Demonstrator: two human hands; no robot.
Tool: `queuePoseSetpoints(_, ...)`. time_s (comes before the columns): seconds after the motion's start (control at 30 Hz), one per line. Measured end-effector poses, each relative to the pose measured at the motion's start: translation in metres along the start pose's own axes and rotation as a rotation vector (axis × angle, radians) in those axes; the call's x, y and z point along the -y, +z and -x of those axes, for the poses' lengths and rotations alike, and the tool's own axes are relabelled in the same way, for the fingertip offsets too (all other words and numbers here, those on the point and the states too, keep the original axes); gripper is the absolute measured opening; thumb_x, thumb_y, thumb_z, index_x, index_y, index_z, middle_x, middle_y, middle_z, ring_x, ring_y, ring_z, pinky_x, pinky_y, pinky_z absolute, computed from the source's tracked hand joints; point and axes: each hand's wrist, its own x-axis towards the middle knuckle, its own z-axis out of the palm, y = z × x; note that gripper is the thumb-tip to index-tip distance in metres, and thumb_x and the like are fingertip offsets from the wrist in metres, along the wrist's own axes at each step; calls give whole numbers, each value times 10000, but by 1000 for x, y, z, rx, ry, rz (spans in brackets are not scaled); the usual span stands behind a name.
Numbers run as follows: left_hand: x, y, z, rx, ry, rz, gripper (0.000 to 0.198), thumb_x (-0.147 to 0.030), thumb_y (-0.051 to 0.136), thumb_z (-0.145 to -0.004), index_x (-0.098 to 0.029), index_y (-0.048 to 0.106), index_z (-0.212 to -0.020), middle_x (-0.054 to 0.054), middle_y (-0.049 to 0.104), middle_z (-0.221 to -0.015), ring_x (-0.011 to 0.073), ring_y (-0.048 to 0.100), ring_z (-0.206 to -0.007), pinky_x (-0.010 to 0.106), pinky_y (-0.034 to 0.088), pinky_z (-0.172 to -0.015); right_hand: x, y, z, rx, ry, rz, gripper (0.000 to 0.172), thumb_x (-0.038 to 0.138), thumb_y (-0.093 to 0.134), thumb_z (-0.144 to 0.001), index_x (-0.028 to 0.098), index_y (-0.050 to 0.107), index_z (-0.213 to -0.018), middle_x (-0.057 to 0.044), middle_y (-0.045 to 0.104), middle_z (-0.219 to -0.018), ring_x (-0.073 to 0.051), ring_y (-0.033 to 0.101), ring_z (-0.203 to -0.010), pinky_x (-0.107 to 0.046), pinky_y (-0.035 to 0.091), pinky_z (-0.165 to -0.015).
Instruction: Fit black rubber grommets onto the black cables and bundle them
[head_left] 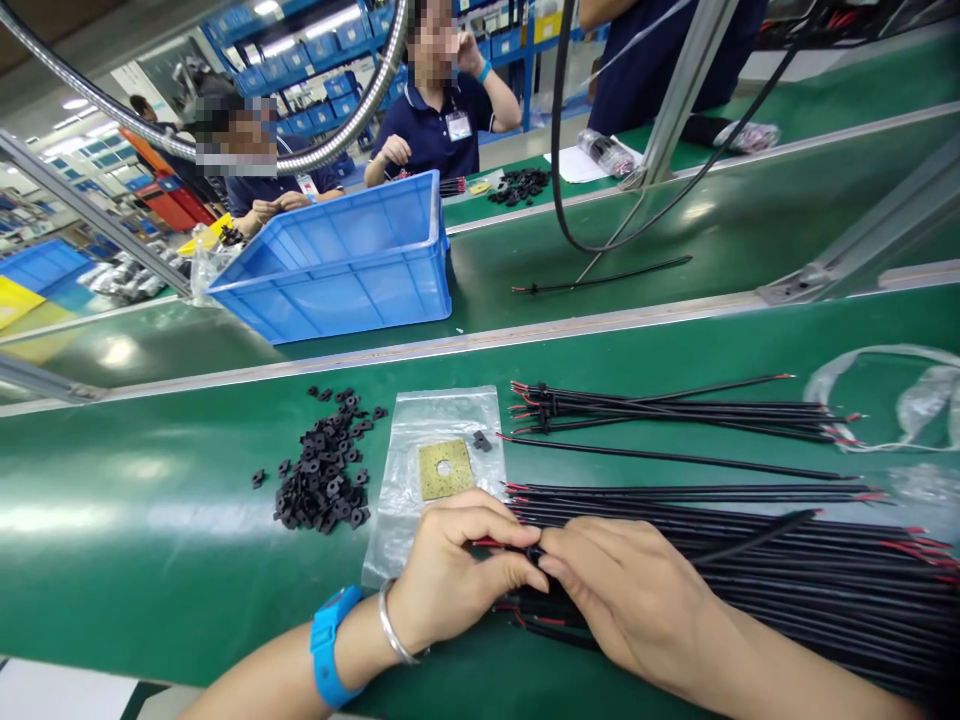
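Note:
My left hand [465,570], with a blue wristband and a silver bangle, pinches the red-wired end of a black cable. My right hand [630,590] is closed on the same cable just to the right, and the fingertips of both hands nearly meet at a small black piece [534,553]. Under and beside my right hand lies a wide bundle of black cables [825,590] with red wire ends. Behind my left hand, a clear plastic bag [405,450] carries a yellow square [431,475] with a hole and one black clip [481,441]. A pile of black clips [322,480] sits left of the bag.
Cables with clips fitted [675,408] lie behind the bundle. A metal rail [360,357] crosses the green table [187,580]. Beyond it stand a blue crate [337,280] and a lone cable [615,275]. Several people are across the table. A dark hose loop hangs at upper right.

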Motion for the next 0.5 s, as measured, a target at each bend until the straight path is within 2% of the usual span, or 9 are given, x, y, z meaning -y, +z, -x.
queuePoseSetpoints(0.07,1,-2,1,18,-52,-4,287,-203,879,-582,-193,759,-843,35,705,-757,131,665,-689,205,548,-629,-2,-2,-1,-5,-5,-2,161,97,430,-942,160,561,-875,-18,597,-680,-137,507,-576,-275,398,-553)
queuePoseSetpoints(0.13,2,-5,2,42,-126,36,432,-181,882,-575,-211,720,-975,27,708,-826,138,679,-742,209,566,-663,-4,-4,-1,0,-13,11,153,104,434,-944,155,569,-896,-17,600,-677,-137,505,-569,-274,404,-548)
queuePoseSetpoints(0.23,4,-10,5,70,-167,135,567,-146,840,-639,-232,611,-1150,33,714,-944,147,700,-829,228,588,-729,-6,-6,-2,-6,-29,71,141,124,452,-947,149,582,-900,-27,617,-692,-144,531,-592,-278,423,-565)
queuePoseSetpoints(0.33,7,-14,6,69,-106,108,417,-116,740,-746,-209,588,-1123,37,732,-919,137,710,-824,231,590,-750,-8,-8,-5,18,-53,143,147,161,460,-955,147,601,-915,-31,634,-700,-154,557,-603,-290,446,-584)
queuePoseSetpoints(0.43,10,-17,4,-24,-58,-2,279,-122,701,-781,-191,602,-1033,34,743,-868,129,714,-779,238,594,-755,-17,-19,-8,77,-29,207,181,181,444,-961,135,613,-1009,-48,662,-769,-166,601,-667,-296,478,-625)
queuePoseSetpoints(0.5,12,-23,0,-90,-66,-45,294,-151,702,-793,-192,594,-1062,44,743,-916,142,717,-817,262,597,-788,-33,-29,-8,66,11,261,197,181,445,-955,142,619,-1040,-65,684,-851,-174,630,-744,-302,497,-695)
